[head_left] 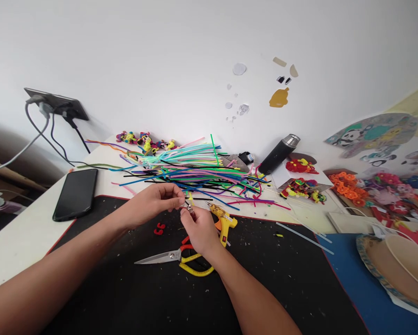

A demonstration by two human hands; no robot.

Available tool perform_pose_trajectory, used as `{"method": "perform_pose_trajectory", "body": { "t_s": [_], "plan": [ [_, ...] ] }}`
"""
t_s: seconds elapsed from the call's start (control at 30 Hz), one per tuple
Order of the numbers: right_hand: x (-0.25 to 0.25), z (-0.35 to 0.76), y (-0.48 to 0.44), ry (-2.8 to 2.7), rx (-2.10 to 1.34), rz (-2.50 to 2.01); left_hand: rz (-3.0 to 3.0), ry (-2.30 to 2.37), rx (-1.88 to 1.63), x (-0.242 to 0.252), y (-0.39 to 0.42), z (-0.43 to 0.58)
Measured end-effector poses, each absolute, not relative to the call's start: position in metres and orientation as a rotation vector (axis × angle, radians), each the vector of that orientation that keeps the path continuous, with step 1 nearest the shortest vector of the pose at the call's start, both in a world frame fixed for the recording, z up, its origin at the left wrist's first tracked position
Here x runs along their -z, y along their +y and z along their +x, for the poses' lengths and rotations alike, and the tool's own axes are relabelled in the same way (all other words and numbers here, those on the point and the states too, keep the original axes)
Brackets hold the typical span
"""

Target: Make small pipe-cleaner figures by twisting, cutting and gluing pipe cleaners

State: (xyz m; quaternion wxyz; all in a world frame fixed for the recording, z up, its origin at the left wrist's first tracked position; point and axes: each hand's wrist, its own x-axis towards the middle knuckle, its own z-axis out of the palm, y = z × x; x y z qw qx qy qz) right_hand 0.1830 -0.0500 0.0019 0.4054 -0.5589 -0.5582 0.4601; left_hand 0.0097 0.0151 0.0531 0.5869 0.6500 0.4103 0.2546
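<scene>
Both hands meet above the black mat [104, 260], fingertips close together. My left hand [163, 199] is closed in a pinch at the tip of a small dark piece, too small to make out. In my right hand [202, 229], thumb and fingers grip a small silver clipper-like tool [189, 209], mostly covered by the fingers. Scissors [163, 257] with yellow and red-orange handles lie just below the right hand, partly under it. A yellow hot glue gun [226, 223] rests behind the right wrist. Two small red curled pieces [159, 229] sit left of the hands.
A heap of colourful pipe cleaners [195, 160] runs along the wall. At the left is a phone [75, 194]; at the back right, a black flask [278, 154] leans beside small pipe-cleaner figures [301, 190]. Clear glue sticks [306, 238] lie right. A round basket [369, 260] stands far right.
</scene>
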Motion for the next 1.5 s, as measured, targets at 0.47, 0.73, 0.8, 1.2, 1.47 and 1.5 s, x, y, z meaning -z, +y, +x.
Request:
{"method": "perform_pose_trajectory", "body": {
  "t_s": [0.47,0.73,0.8,1.2,1.47,1.5],
  "plan": [
    [-0.0011,0.1845,-0.0488,-1.43,-1.162,-1.447,1.557,0.932,-0.521,-0.0486,0.016,0.0088],
    [0.002,0.1861,-0.0485,-1.432,-1.163,-1.442,1.595,0.953,-0.501,-0.0479,0.0158,0.0082],
    [0.0016,0.1862,-0.0482,-1.43,-1.17,-1.443,1.599,0.953,-0.499,-0.0473,0.0156,0.0077],
    [-0.0001,0.186,-0.0478,-1.42,-1.188,-1.448,1.634,0.961,-0.499,-0.0497,0.0171,0.0075],
    [-0.0044,0.1877,-0.0467,-1.397,-1.182,-1.442,1.611,0.939,-0.476,-0.047,0.0182,0.0053],
    [-0.0049,0.1879,-0.0467,-1.399,-1.182,-1.445,1.607,0.938,-0.478,-0.0469,0.0183,0.0054]
  ]
}}
